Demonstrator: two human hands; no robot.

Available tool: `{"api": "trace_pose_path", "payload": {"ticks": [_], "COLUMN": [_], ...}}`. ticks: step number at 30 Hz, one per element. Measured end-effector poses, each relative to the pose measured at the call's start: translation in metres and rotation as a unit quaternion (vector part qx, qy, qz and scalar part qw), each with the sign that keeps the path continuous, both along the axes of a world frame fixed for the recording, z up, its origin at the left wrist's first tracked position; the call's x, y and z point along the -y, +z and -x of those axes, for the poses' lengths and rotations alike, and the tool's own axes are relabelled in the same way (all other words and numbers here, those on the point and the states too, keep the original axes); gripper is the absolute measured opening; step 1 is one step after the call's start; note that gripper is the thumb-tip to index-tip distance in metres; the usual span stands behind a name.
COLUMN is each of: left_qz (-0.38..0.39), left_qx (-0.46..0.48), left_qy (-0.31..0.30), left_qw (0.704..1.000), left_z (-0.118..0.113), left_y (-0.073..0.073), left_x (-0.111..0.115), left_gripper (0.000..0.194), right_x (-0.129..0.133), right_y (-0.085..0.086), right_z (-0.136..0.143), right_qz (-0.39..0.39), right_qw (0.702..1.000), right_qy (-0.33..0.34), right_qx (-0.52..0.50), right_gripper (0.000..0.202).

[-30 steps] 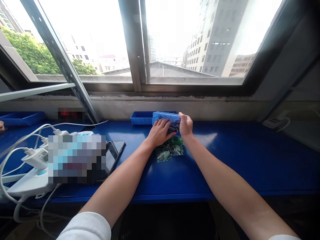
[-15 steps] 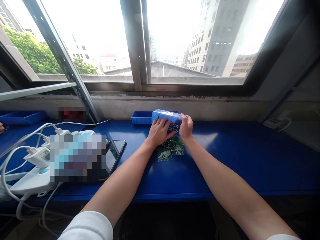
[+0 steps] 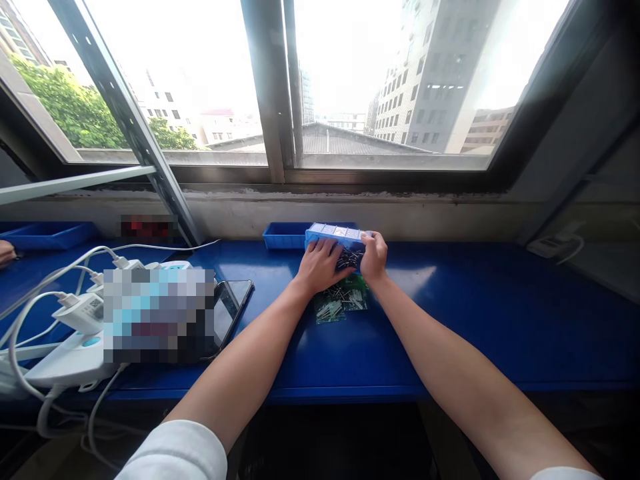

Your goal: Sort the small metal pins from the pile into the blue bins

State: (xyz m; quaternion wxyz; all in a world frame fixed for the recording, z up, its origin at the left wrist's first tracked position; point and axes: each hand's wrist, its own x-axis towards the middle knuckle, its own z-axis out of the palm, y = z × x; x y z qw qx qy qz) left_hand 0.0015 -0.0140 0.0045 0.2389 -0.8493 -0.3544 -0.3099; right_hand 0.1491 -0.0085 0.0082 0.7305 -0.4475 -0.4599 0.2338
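Note:
A small blue plastic bin [image 3: 334,232] is tipped toward me above the table, its ribbed wall facing up. Several dark and silvery screws [image 3: 351,257] show in its mouth between my hands. My right hand [image 3: 374,258] is closed around the bin's right end, thumb over the upper edge. My left hand [image 3: 323,265] lies at the near left side of the bin, fingers spread against it and thumb stretched out below the screws. Its palm side is hidden. Beneath, clear greenish bags [image 3: 331,311] with long screws or pins lie on the blue table [image 3: 450,320].
Another blue bin [image 3: 284,235] stands behind, against the wall. On the left are a phone [image 3: 234,303], a white power strip [image 3: 75,360] with plugs and cables, and a blurred-out item. A co-worker's hand [image 3: 7,254] shows at the far left edge near a blue tray [image 3: 60,233].
The held bin has dipped slightly, and more screws show at its mouth. Both hands keep nearly the same place. The co-worker's hand reaches further into view.

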Motion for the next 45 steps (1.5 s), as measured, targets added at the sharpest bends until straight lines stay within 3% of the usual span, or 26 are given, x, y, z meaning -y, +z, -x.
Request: {"api": "trace_pose_path", "payload": {"ticks": [21,34,45], "left_qz": [0.022,0.082,0.139], "left_qx": [-0.039,-0.047,-0.052], "left_qy": [-0.08,-0.107,-0.139], "left_qw": [0.996,0.99,0.979], "left_z": [0.002,0.004,0.007], "left_y": [0.001,0.002,0.004], "left_x": [0.003,0.003,0.004], "left_gripper": [0.044,0.064,0.058], "right_x": [0.006,0.005,0.007], "right_y": [0.004,0.003,0.0], "right_z": [-0.004,-0.01,-0.012], "right_qz": [-0.008,-0.038,-0.06], "right_qw": [0.999,0.996,0.993], "right_qy": [-0.004,0.011,-0.017], "right_qx": [0.051,0.076,0.104], "right_gripper": [0.024,0.025,0.026]}}
